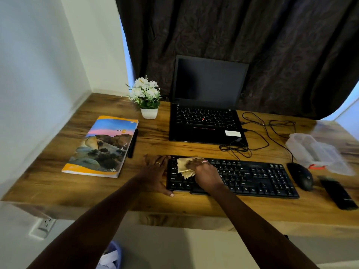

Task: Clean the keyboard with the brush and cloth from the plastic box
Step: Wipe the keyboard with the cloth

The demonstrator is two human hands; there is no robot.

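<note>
Wooden desk in a corner by dark curtains, keyboard sitting front and centre below the laptop. Right hand has its fingers bunched around the cloth over the keyboard's left keys, while the left hand lies flat with fingers spread, bracing that end. I'd keep that brace firm and wipe row by row with light pressure towards the box side; can't spot the brush.

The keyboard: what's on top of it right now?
A tan cloth lies on the keyboard's left end, pressed by the right hand. The left hand steadies that edge. The keys beneath cloth and hand are hidden.
</note>
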